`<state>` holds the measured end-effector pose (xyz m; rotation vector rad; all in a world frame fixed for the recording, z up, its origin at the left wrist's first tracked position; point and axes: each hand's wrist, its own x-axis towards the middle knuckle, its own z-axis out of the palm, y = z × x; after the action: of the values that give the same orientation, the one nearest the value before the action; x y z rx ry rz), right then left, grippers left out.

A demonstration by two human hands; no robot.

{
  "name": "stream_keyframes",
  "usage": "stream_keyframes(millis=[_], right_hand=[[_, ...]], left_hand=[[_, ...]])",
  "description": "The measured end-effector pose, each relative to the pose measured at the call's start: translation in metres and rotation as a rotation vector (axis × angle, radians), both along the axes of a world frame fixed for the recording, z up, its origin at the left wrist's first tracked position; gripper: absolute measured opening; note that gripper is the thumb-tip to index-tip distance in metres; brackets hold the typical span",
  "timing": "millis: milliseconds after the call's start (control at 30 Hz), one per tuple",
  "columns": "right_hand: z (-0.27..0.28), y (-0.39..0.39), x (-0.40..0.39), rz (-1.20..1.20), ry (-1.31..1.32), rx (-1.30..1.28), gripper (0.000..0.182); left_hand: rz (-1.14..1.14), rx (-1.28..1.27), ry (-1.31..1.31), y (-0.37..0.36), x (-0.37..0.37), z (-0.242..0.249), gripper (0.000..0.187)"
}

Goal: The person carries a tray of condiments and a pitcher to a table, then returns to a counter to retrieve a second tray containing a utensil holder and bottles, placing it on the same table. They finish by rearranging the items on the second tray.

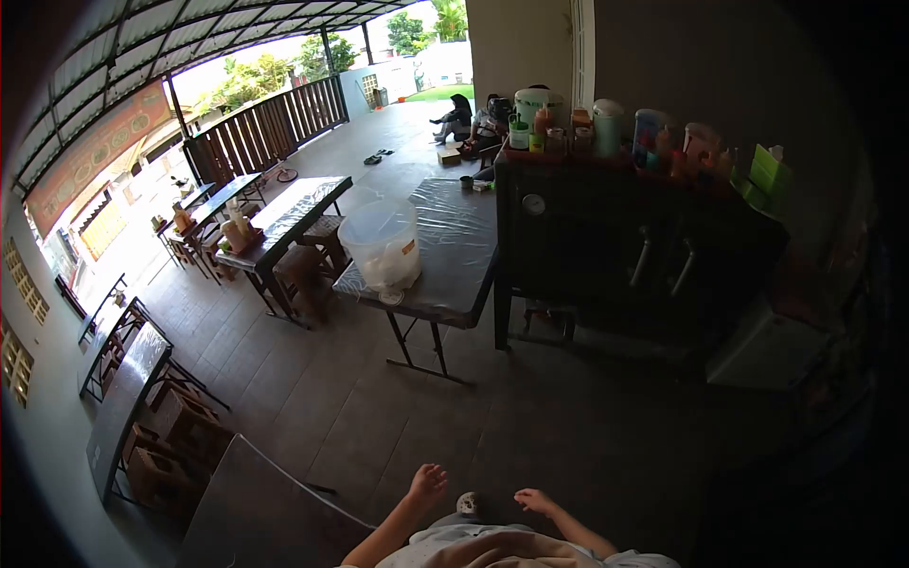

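My left hand [429, 481] is raised in front of my body at the bottom of the view, fingers loosely bent and apart, nothing visible in it. It is nearest to the corner of a dark table [256, 516] at the lower left, without touching it. To the right, my right hand [537, 500] hangs in the air with fingers loosely stretched and nothing seen in it. Farther ahead, a clear plastic tub [379, 232] with white contents stands on a plastic-covered folding table [454, 246].
A large dark oven [625, 256] with bottles and jars on top stands ahead right. Dark tables [133, 398] with wooden stools [185, 417] line the left. People [456, 118] sit on the far floor. A white box [772, 350] stands at the right.
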<state>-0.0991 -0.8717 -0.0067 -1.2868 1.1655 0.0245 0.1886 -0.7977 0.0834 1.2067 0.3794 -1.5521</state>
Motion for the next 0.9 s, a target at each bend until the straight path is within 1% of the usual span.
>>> stream_keyframes(millis=[67, 133, 200, 267, 300, 333, 400, 467, 533, 600, 667, 700, 733, 767, 800, 867, 900], right_hand=[[0.022, -0.052, 0.017, -0.133, -0.169, -0.077, 0.033], [0.018, -0.107, 0.031, -0.254, -0.278, -0.193, 0.033], [0.087, -0.149, 0.052, -0.372, -0.229, -0.110, 0.033], [0.121, -0.193, 0.064, -0.418, -0.328, -0.054, 0.033], [0.135, -0.217, 0.067, -0.426, -0.326, -0.052, 0.033], [0.148, -0.242, 0.069, -0.407, -0.380, -0.074, 0.033], [0.179, -0.298, 0.070, -0.358, -0.441, -0.133, 0.034], [0.211, -0.363, 0.068, -0.304, -0.462, -0.255, 0.036], [0.254, -0.429, 0.068, -0.283, -0.489, -0.390, 0.041], [0.299, -0.495, 0.070, -0.276, -0.554, -0.475, 0.044], [0.341, -0.553, 0.075, -0.280, -0.629, -0.495, 0.051], [0.358, -0.581, 0.079, -0.285, -0.671, -0.506, 0.055], [0.373, -0.607, 0.083, -0.279, -0.674, -0.511, 0.055], [0.386, -0.631, 0.089, -0.302, -0.698, -0.487, 0.060], [0.395, -0.651, 0.095, -0.326, -0.719, -0.458, 0.065], [0.402, -0.691, 0.108, -0.365, -0.746, -0.400, 0.064], [0.404, -0.707, 0.113, -0.406, -0.778, -0.356, 0.064]], left_hand=[[-0.007, -0.126, 0.010, -0.057, 0.032, -0.020, 0.017], [-0.095, -0.127, -0.054, -0.119, 0.053, -0.007, 0.016], [-0.176, -0.140, -0.150, -0.184, 0.064, 0.022, 0.018], [-0.252, -0.199, -0.247, -0.252, 0.069, 0.065, 0.022], [-0.229, -0.326, -0.207, -0.294, 0.078, 0.056, 0.023], [-0.205, -0.454, -0.167, -0.336, 0.086, 0.047, 0.024], [-0.310, -0.516, -0.159, -0.393, 0.085, 0.115, 0.016], [-0.267, -0.585, -0.290, -0.463, 0.087, 0.144, 0.023], [-0.260, -0.654, -0.498, -0.526, 0.087, 0.188, 0.030], [-0.311, -0.778, -0.641, -0.593, 0.096, 0.220, 0.037], [-0.271, -0.763, -0.845, -0.643, 0.093, 0.266, 0.042], [-0.266, -0.761, -0.850, -0.672, 0.096, 0.278, 0.042], [-0.250, -0.726, -0.927, -0.703, 0.100, 0.289, 0.044], [-0.236, -0.687, -1.002, -0.731, 0.103, 0.298, 0.046], [-0.234, -0.683, -1.004, -0.755, 0.106, 0.306, 0.046], [-0.240, -0.567, -1.180, -0.789, 0.111, 0.307, 0.046], [-0.237, -0.555, -1.176, -0.800, 0.113, 0.306, 0.046]])
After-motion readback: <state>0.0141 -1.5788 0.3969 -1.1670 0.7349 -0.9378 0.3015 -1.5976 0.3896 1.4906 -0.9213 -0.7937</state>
